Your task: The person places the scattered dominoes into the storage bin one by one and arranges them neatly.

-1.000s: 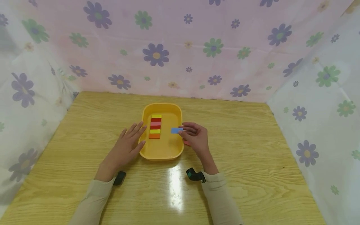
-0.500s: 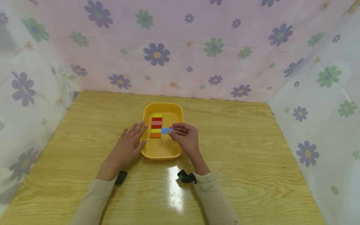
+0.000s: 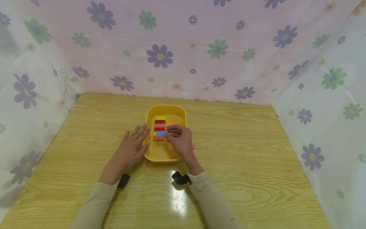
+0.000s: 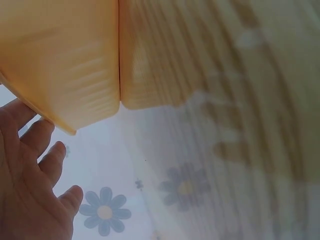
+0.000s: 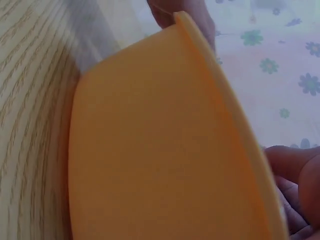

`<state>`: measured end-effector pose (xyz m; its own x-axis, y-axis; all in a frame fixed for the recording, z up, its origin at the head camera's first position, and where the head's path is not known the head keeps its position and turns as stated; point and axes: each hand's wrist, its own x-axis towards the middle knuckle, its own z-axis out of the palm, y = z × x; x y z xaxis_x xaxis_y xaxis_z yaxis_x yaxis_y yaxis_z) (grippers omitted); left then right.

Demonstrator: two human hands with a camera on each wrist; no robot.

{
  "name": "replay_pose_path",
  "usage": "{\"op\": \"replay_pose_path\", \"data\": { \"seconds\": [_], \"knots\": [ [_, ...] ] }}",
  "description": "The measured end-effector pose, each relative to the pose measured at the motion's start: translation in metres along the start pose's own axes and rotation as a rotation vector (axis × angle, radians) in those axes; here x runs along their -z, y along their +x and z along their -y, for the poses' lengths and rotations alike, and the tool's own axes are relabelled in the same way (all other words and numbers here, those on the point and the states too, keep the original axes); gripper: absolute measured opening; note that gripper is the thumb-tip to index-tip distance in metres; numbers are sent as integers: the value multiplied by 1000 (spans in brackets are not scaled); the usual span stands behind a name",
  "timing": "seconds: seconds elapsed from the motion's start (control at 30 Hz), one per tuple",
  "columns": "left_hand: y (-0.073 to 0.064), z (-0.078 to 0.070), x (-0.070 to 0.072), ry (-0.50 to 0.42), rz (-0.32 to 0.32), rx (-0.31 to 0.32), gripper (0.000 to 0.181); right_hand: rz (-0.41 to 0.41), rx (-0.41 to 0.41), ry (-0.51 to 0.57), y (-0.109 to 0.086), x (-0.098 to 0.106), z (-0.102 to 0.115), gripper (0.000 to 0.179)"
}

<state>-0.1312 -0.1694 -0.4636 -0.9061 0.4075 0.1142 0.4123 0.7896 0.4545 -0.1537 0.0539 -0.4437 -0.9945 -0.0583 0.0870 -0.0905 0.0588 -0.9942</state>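
Observation:
My right hand (image 3: pixel 181 140) reaches over the right side of a yellow plastic tray (image 3: pixel 160 160) and pinches a small flat blue rectangle (image 3: pixel 161 134) between thumb and fingers. In the head view the blue piece overlaps a yellow strip in a column of coloured strips inside the tray. That column runs from a yellow strip (image 3: pixel 160 118) at the far end through red and pink to an orange strip (image 3: pixel 158 138) at the near end. My left hand (image 3: pixel 125 151) rests with spread fingers at the tray's left rim. In the right wrist view, the tray wall hides the pieces.
A pink piece (image 3: pixel 193 146) lies on the wooden table (image 3: pixel 243 165) just right of the tray, partly hidden by the right hand. Flower-patterned cloth (image 3: pixel 183 63) encloses the table at the back and both sides.
My right hand has moved left with the blue rectangle, from the tray's right rim to over the column of strips. The left hand has stayed at the left rim.

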Motion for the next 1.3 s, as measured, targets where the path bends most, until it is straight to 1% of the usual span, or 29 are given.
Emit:
{"op": "replay_pose_path", "data": {
  "seconds": [0.1,0.13,0.27,0.3,0.4,0.57,0.67,0.9,1.0,1.1,1.2,1.3],
  "knots": [
    [0,1,-1,-4,-5,-6,61,-1,-16,-70,2,-8,-3,22],
    [1,1,-2,-6,-5,-8,61,-10,-6,-100,4,-11,-9,21],
    [1,1,-2,-19,3,-6,62,-26,16,-201,6,-18,-10,19],
    [2,1,-2,-21,4,-6,62,-27,11,-224,6,-19,-9,19],
    [2,1,-3,-28,6,-8,62,-12,-37,-264,6,-22,-9,22],
    [1,2,-3,-33,10,-11,62,25,-147,-284,5,-22,-10,29],
    [1,2,-4,-25,9,-14,62,34,-181,-304,5,-21,-10,29],
    [1,1,-2,-19,8,-17,62,57,-266,-437,5,-22,-11,29],
    [2,1,-1,-16,6,-17,62,62,-285,-474,6,-23,-10,31],
    [2,1,1,-12,3,-17,62,57,-279,-494,7,-25,-10,32],
    [1,1,2,-12,5,-15,62,49,-282,-536,8,-26,-9,32],
    [0,1,2,-17,7,-13,62,44,-307,-580,10,-28,-7,32]
  ]
}}
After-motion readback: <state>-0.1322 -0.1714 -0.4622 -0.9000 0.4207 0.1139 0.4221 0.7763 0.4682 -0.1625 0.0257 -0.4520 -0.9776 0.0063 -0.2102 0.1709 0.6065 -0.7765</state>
